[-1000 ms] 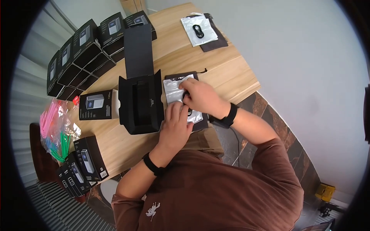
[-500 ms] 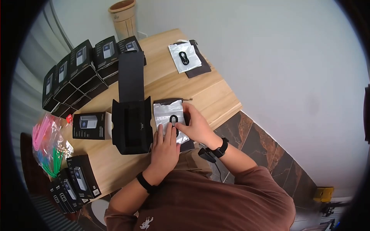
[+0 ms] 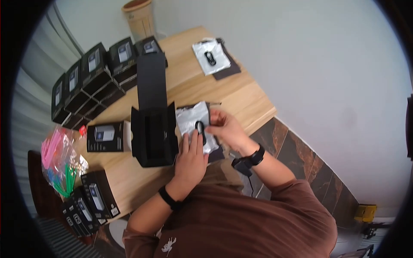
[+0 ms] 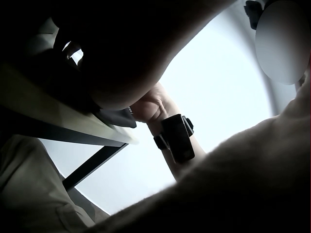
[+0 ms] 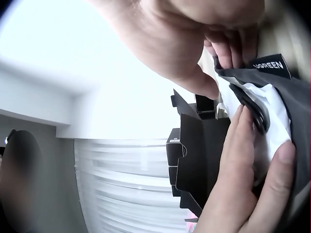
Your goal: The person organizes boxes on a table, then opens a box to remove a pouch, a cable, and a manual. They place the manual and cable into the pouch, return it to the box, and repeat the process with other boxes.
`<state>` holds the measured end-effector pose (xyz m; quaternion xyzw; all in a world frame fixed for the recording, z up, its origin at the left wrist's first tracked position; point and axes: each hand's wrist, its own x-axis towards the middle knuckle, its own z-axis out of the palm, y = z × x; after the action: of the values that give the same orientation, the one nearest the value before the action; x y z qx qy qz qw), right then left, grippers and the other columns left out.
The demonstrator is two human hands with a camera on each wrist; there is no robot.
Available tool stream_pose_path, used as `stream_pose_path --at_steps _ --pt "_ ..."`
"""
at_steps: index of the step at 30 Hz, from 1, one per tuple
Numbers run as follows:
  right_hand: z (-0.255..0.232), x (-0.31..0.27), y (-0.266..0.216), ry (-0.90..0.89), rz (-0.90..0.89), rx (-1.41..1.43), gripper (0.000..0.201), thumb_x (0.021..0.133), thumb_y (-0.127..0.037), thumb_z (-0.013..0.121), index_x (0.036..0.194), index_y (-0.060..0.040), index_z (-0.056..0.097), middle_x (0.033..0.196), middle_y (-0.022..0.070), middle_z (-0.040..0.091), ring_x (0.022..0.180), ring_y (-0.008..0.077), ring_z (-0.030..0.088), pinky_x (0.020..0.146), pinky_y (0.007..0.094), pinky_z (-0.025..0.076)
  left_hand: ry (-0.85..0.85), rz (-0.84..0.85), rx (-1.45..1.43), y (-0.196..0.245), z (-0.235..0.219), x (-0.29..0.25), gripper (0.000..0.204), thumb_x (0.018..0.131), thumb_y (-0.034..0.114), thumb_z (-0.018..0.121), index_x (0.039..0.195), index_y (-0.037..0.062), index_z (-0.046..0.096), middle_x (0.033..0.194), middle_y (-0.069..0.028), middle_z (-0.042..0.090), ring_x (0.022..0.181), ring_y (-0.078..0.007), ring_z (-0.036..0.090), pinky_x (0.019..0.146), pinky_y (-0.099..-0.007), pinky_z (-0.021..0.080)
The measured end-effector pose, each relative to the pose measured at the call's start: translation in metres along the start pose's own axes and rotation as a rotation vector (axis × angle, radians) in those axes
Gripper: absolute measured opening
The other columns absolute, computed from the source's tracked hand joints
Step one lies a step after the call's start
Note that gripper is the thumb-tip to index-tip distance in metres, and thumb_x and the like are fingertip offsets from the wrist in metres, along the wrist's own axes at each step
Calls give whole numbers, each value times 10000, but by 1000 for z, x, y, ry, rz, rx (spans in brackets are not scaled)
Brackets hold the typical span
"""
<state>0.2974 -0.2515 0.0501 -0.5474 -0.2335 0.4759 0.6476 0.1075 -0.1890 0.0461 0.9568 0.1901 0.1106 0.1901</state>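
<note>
My left hand lies with straight fingers on a silver packet, its fingertips at a coiled black cable on top. Under the packet is a dark grey drawstring pouch with a UGREEN label. My right hand is at the right edge of packet and pouch. In the right wrist view its fingers reach in behind the pouch's edge, fingertips hidden, and the thumb stands apart from them. Just left of the packet, an open black box has its lid folded back.
Several black boxes are stacked at the back left. Another silver packet with a coiled cable lies at the far right. A smaller box, a bag of coloured strips and more boxes stand along the left side.
My right hand has drawn off the cable to the packet's right edge, its thumb pulling away. My left hand stays flat on the packet. The head view has shifted.
</note>
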Motion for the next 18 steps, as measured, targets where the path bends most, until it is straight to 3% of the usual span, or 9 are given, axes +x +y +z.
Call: stream_pose_path --at_steps 1,3,4,6,8,10,13,16,18 --pt "4 -2 -5 12 1 140 582 888 91 737 1436 43 545 1164 48 718 832 59 640 692 211 527 11 6 15 1 1 0 673 909 206 736 1472 -64 484 1577 -227 443 1439 -474 428 1142 -511 445" --pt "7 -7 -18 19 181 271 581 918 85 709 1466 42 519 1218 70 713 800 55 639 621 176 505 32 21 39 0 2 1 679 908 204 741 1470 -71 477 1566 -244 450 1435 -472 438 1136 -503 456" --pt "-1 -9 -21 -21 215 198 497 929 46 724 1402 38 569 1157 67 714 807 56 654 593 151 488 40 15 38 0 4 1 684 908 205 743 1472 -72 473 1563 -249 451 1436 -471 438 1136 -502 458" --pt "-2 -10 -28 -32 311 -21 411 937 9 734 1327 37 607 1090 50 705 822 60 648 622 181 503 61 11 47 -2 8 1 694 907 206 747 1476 -74 466 1558 -261 453 1438 -470 439 1137 -498 461" --pt "0 -8 -16 -40 207 -260 336 939 -32 745 1249 30 633 1023 37 689 826 68 630 655 215 511 51 11 32 -4 10 1 700 906 203 750 1481 -73 460 1565 -264 444 1446 -464 434 1138 -497 462" --pt "2 -1 19 -36 -98 -526 278 933 -75 758 1169 19 647 956 28 666 821 81 601 693 253 512 34 -2 7 -5 9 -1 715 904 196 753 1493 -71 447 1577 -264 429 1457 -458 425 1146 -497 454" --pt "23 -8 -2 80 -122 -740 299 908 -96 768 1150 10 629 935 43 650 866 115 585 776 304 518 22 -15 -39 -2 5 0 752 899 182 758 1520 -69 417 1601 -261 398 1480 -452 398 1172 -498 423" --pt "15 0 9 68 -182 -665 343 883 -58 757 1185 14 612 983 84 681 931 139 624 838 308 529 0 -2 -75 -4 4 -5 813 890 176 767 1558 -62 368 1634 -274 338 1526 -455 324 1233 -505 333" --pt "15 1 4 87 -127 -659 354 875 -36 745 1200 21 617 1021 100 704 980 143 649 876 313 536 -19 32 -109 -2 -2 -7 818 888 184 770 1558 -60 369 1637 -286 324 1536 -462 302 1240 -512 318"
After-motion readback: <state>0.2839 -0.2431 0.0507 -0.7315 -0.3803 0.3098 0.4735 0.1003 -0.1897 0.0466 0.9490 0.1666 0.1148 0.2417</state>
